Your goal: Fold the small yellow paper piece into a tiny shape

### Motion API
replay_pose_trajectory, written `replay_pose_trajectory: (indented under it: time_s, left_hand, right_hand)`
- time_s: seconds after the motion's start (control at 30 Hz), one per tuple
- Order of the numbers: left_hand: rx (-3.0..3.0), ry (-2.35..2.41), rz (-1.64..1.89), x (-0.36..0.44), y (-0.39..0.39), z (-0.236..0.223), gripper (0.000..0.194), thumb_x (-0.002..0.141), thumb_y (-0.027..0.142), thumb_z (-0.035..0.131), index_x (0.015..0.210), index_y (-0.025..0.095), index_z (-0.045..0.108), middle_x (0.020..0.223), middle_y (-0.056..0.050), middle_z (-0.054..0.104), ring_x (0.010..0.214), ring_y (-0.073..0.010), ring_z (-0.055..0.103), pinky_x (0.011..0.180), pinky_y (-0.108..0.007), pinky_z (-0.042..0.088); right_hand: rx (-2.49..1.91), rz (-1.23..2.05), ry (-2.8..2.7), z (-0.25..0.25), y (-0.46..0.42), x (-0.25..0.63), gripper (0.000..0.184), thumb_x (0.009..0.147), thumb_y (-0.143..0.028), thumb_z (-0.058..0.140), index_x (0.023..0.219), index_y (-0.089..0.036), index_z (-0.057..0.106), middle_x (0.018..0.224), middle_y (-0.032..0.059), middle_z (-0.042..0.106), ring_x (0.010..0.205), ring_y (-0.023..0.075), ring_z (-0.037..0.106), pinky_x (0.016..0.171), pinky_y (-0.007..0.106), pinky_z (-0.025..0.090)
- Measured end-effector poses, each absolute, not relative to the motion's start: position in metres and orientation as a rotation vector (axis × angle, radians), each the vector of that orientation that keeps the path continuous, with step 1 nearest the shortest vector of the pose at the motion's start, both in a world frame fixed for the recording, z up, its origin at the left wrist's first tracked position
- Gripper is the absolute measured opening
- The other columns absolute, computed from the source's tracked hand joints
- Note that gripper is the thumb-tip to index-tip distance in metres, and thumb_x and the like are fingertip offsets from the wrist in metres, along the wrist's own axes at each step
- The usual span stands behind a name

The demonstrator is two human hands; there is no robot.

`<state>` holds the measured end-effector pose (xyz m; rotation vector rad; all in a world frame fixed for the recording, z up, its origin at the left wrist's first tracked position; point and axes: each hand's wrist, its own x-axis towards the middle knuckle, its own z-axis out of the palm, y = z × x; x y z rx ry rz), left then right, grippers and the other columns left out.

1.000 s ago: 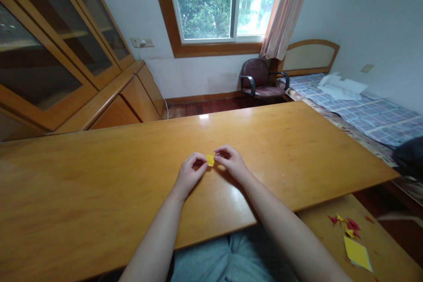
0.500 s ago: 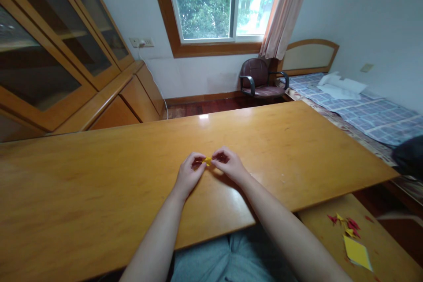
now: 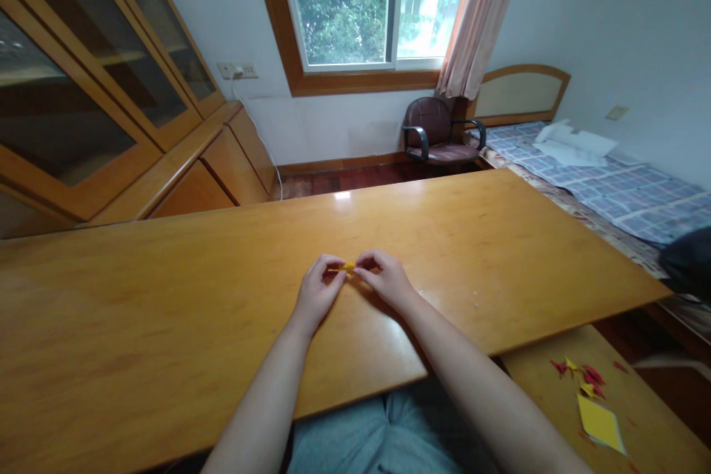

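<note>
Between my two hands, just over the wooden table (image 3: 222, 326), is a small piece of folded yellow paper (image 3: 348, 269). My left hand (image 3: 322, 286) pinches its left side between thumb and fingers. On the opposite side, the fingertips of my right hand (image 3: 384, 278) close on the paper's right end. Most of the paper is covered by my fingers, so its full shape cannot be made out.
On a lower wooden surface (image 3: 536, 378) at right lie several small red and yellow folded papers (image 3: 589, 378) and a stack of yellow paper squares (image 3: 601, 424). A cabinet (image 3: 183, 185) stands left, an armchair (image 3: 438, 133) beyond the table, a bed (image 3: 622, 185) at right.
My right hand's fingers have shifted slightly and closed in a little around the yellow paper. My left hand is almost still, and both keep their hold.
</note>
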<state>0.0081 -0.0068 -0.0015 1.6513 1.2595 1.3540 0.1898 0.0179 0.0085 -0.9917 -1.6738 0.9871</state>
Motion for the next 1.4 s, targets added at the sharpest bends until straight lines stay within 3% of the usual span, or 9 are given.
replay_pose_trajectory:
  time_s: [0.33,0.8,1.13,1.4]
  left_hand:
    - [1.530,1.286,1.349,0.011,-0.007,0.001,0.018,0.084,0.032,0.068,0.098,0.021,0.063,0.098,-0.003,0.064,0.095,-0.0179,0.065,0.085,-0.033,0.057]
    - [1.559,1.278,1.344,0.008,-0.007,0.000,0.013,0.085,0.031,0.067,0.093,0.020,0.065,0.093,-0.003,0.064,0.090,-0.0170,0.065,0.083,-0.031,0.057]
    - [1.464,1.218,1.291,0.008,-0.007,-0.001,0.028,0.079,0.035,0.074,0.102,0.021,0.067,0.102,-0.004,0.066,0.098,-0.0192,0.066,0.089,-0.035,0.056]
    - [1.423,1.199,1.285,0.008,-0.007,0.001,0.030,0.076,0.036,0.077,0.100,0.020,0.068,0.102,-0.004,0.067,0.096,-0.0198,0.066,0.090,-0.035,0.055]
  right_hand:
    - [-0.957,0.925,-1.686,0.010,0.017,0.192,0.008,0.082,-0.028,0.070,0.085,-0.020,0.069,0.086,0.0052,0.072,0.079,0.0187,0.065,0.078,0.034,0.054]
    - [-0.867,0.909,-1.777,0.012,0.017,0.192,0.011,0.085,-0.030,0.070,0.092,-0.021,0.071,0.087,0.0047,0.068,0.083,0.0179,0.064,0.075,0.031,0.051]
    - [-0.922,1.279,-1.464,0.000,0.024,0.193,0.017,0.082,-0.030,0.068,0.095,-0.019,0.070,0.084,0.0031,0.071,0.078,0.0165,0.065,0.076,0.030,0.051]
    - [-0.887,1.327,-1.407,-0.001,0.026,0.193,0.019,0.082,-0.030,0.069,0.098,-0.020,0.072,0.081,0.0013,0.070,0.075,0.0152,0.064,0.075,0.029,0.051]
